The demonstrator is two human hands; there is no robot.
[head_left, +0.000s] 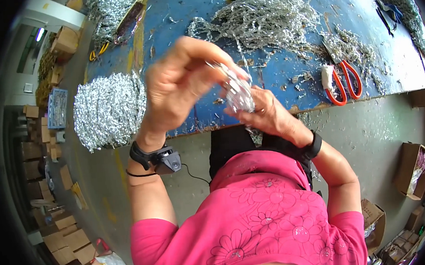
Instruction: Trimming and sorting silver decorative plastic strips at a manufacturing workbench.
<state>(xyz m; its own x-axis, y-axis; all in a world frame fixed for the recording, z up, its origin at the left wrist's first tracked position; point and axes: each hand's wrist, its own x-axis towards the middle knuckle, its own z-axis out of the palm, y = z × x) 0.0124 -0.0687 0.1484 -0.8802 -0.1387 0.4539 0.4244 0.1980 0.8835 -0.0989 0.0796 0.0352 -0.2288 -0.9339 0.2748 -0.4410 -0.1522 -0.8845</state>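
Between my two hands, just over the table's near edge, is a small bundle of silver tinsel [239,93], blurred by motion. My right hand [268,114] is closed around its lower right side. My left hand [177,83] arches over from the left, fingers curled, fingertips pinched at the bundle's upper end. A thin tinsel strand runs from the bundle up to a loose silver tinsel heap [268,15] on the blue table [195,104]. Left of my left hand sits a thick wound hank of silver tinsel [110,110].
Red-handled scissors [342,79] lie near the table's right front edge, beside tinsel scraps [352,46]. At the far left rest more silver tinsel [110,11] and a yellow-handled tool [98,52]. Cardboard boxes [64,236] stand on the floor at left, with an open box [412,170] at right.
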